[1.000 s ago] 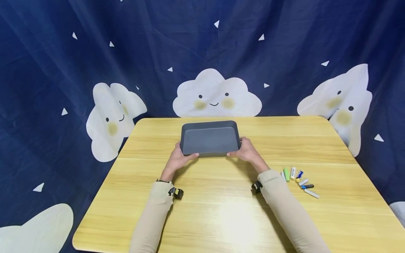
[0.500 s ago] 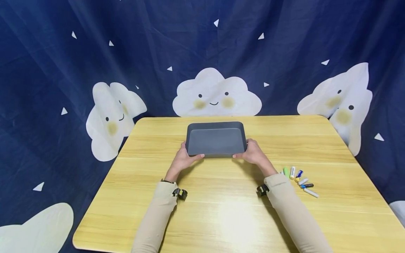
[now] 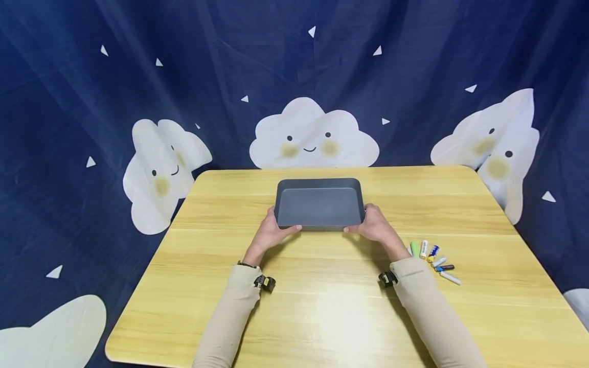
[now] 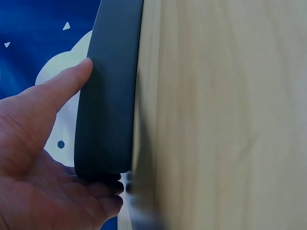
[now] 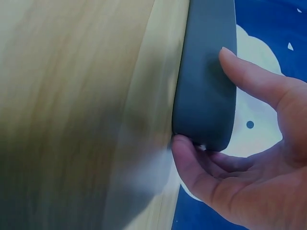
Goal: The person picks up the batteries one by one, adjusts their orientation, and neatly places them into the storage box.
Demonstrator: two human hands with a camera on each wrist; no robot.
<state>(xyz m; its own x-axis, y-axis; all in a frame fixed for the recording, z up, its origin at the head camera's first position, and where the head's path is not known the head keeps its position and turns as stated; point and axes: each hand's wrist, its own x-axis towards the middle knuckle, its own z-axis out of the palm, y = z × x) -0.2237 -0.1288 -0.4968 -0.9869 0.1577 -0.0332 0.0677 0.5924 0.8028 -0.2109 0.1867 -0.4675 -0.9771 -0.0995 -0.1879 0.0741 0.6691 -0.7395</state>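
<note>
A dark grey rectangular tray (image 3: 320, 207), with nothing inside it, is near the far middle of the table. My left hand (image 3: 268, 234) grips its near left corner, thumb along the front wall and fingers around the side. At the near right corner my right hand (image 3: 376, 225) holds it the same way. Both wrist views show the tray's outer wall (image 4: 108, 96) between thumb and fingers, close to the tabletop; whether its base touches the wood I cannot tell. In the right wrist view the fingertips (image 5: 182, 143) curl at the tray's lower edge.
Several batteries lie right of my right forearm, among them a green one (image 3: 415, 249), a white one (image 3: 424, 249) and a blue-yellow one (image 3: 433, 253). A thin white one (image 3: 450, 278) lies nearest. The wooden table (image 3: 184, 286) meets a dark blue cloud-patterned curtain (image 3: 207, 61) behind.
Both hands have shifted the tray to the right and slightly nearer, keeping their grip on it. The loose batteries lie as before.
</note>
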